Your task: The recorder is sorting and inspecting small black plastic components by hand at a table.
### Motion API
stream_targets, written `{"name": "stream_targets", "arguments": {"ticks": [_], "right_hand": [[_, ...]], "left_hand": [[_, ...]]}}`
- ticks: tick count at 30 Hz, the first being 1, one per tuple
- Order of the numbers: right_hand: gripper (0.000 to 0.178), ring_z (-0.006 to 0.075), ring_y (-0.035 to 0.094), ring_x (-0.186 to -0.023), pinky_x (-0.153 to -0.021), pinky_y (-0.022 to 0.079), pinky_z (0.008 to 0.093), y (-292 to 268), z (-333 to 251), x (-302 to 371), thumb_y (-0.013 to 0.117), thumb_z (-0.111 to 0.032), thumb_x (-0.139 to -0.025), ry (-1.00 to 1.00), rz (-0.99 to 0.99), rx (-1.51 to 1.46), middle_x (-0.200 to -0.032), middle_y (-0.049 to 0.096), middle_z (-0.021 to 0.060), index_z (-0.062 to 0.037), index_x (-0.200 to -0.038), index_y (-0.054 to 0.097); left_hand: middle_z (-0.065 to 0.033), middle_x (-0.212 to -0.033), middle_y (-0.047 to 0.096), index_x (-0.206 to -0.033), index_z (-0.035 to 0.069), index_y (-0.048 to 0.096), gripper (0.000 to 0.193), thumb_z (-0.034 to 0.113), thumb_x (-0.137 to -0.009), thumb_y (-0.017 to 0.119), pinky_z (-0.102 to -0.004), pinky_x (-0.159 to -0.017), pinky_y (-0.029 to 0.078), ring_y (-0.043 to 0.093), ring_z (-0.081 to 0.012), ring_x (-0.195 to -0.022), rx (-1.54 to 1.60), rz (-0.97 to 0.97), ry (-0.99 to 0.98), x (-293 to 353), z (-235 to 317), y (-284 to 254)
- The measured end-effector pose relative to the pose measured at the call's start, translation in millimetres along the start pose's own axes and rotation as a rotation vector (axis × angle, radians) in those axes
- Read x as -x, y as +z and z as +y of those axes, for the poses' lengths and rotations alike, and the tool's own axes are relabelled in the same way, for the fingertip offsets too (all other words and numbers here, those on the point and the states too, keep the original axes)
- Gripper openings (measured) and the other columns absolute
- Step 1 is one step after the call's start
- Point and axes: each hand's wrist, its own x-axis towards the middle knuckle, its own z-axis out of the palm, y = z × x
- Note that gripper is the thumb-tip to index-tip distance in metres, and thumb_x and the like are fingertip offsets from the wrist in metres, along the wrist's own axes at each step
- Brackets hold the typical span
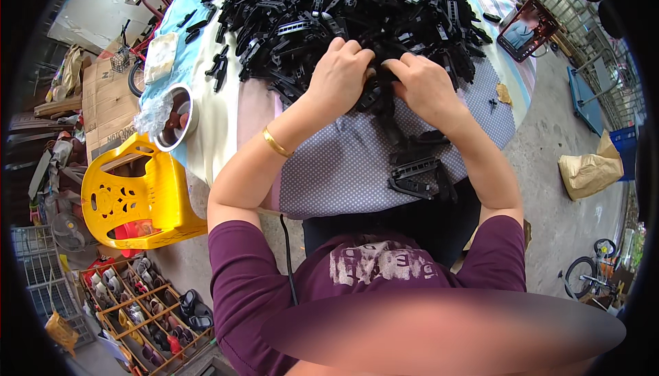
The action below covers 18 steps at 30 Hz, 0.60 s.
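Note:
A large heap of small black plastic clip-like pieces (295, 29) covers the far part of the table. At its near edge, my left hand (341, 77) has its fingers curled and closed around a black plastic piece (376, 91). Close on the other side, my right hand (427, 91) pinches at the same dark spot, thumb toward the left hand. The fingertips partly hide what they hold, and its exact shape is lost against the heap. Nearer my body, several finished-looking black pieces (415, 170) lie in a loose group on the dotted grey cloth (329, 177).
At the table's left stand a metal bowl (189, 125) and a folded white cloth (160, 57). A yellow plastic chair (175, 204) is beside them, with a shoe rack (130, 321) below. A tablet (527, 31) stands at the far right edge; a brown bag (592, 173) sits on the floor.

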Motion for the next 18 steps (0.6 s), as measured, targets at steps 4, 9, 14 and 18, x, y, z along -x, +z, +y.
{"name": "stream_targets", "arguments": {"ticks": [4, 9, 14, 18], "right_hand": [[0.033, 0.0281, 0.059, -0.079, -0.069, 0.049, 0.0358, -7, 7, 2, 0.066, -0.006, -0.07, 0.021, -0.047, -0.02, -0.085, 0.057, 0.0098, -0.007, -0.102, 0.06], [0.033, 0.0108, 0.054, -0.067, -0.061, 0.046, 0.0239, -21, 26, -6, 0.06, -0.001, -0.077, 0.104, 0.095, -0.517, -0.076, 0.048, 0.0011, -0.0034, -0.109, 0.059], [0.023, 0.0053, 0.055, -0.073, -0.067, 0.047, 0.0184, -23, 21, -9, 0.057, -0.005, -0.085, 0.297, 0.192, -1.203, -0.084, 0.054, -0.0007, -0.0018, -0.107, 0.053], [0.018, 0.0064, 0.058, -0.077, -0.068, 0.048, 0.0201, -14, 19, -6, 0.064, -0.007, -0.083, 0.229, 0.153, -1.258, -0.087, 0.059, 0.001, -0.0018, -0.097, 0.054]], "left_hand": [[-0.0097, -0.083, 0.059, -0.091, 0.004, 0.063, 0.019, 0.007, -0.073, 0.066, -0.0341, -0.077, 0.046, 0.054, -0.0265, -0.083, -0.07, -0.078, -0.034, 0, 3, 4], [-0.012, -0.089, 0.061, -0.093, -0.001, 0.06, 0.018, 0.003, -0.076, 0.064, -0.0328, -0.074, 0.049, 0.061, -0.0264, -0.083, 0.246, -0.051, -0.253, -2, 1, -18], [-0.0064, -0.097, 0.062, -0.111, 0.0, 0.056, 0.029, 0.006, -0.083, 0.062, -0.0255, -0.07, 0.05, 0.059, -0.0136, -0.087, 1.202, -0.168, -0.569, -6, -4, -20], [-0.0076, -0.108, 0.057, -0.123, 0.0, 0.047, 0.041, 0.005, -0.085, 0.06, -0.0284, -0.078, 0.054, 0.06, -0.0144, -0.094, 1.545, -0.16, -0.556, -1, 9, -12]]}}
